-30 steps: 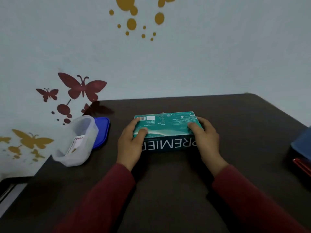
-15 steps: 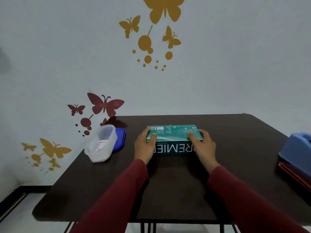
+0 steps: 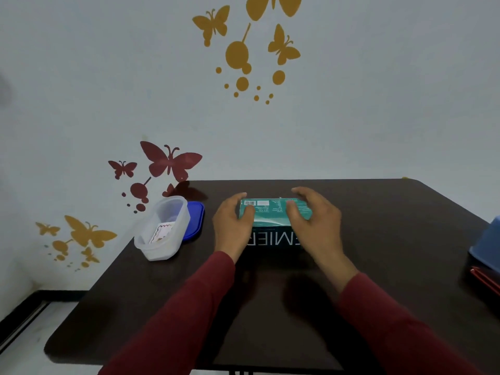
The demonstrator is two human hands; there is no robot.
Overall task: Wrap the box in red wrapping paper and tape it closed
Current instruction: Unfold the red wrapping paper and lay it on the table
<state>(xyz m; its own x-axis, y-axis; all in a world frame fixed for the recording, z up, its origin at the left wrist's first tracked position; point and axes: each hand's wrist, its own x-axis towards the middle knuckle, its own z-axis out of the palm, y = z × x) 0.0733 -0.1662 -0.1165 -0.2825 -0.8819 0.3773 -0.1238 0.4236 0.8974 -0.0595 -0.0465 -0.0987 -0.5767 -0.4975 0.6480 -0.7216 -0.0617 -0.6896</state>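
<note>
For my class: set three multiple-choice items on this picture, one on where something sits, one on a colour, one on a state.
1. Where does the clear plastic container stand relative to the box?
A. on its left
B. on top of it
C. on its right

2. What colour is the lid beside the container?
A. yellow
B. blue
C. white

3. How far along is the wrapping?
A. taped shut
B. half covered in red paper
C. box still bare

Key: 1 A, the container stands apart near the table's left edge. 2 B, the lid is plainly blue. 3 C, the left hand and right hand hold the teal box with no paper on it.
</note>
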